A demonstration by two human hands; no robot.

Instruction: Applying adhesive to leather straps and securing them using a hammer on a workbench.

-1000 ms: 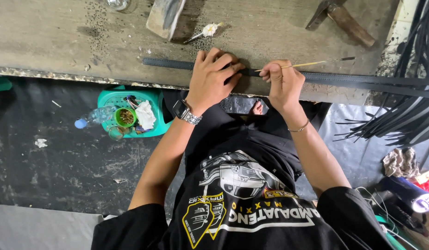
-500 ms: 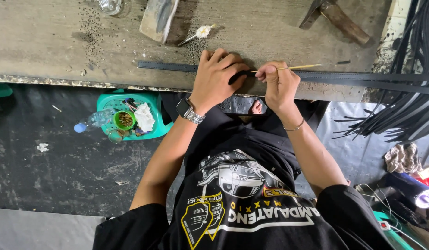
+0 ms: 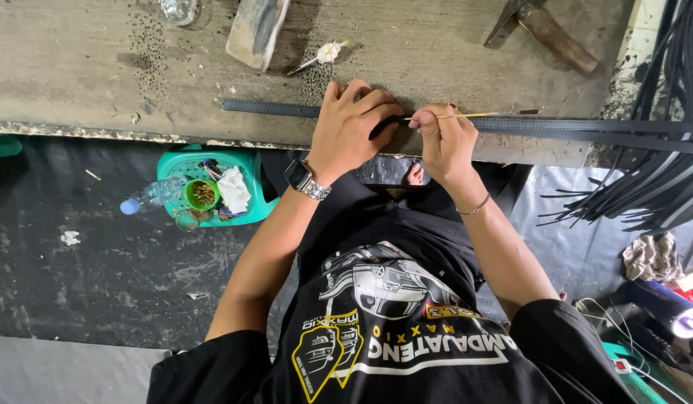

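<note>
Black strip, long and flat, lies lengthwise along the near part of our wooden desk, its left end now drawn a little further left than half a second ago. Our left hand presses flat on it, fingers spread and together over the strip; our right hand is pinched shut on a thin pale stick, tip brought in against the left fingers, where before it stood slightly apart. We judge the fine work on the strip to be under way at that spot. Desk edge runs just below both wrists. Open room: bare wood to the left; behind, a hammer and a wooden block; a bundle of black strips crowds the right.
</note>
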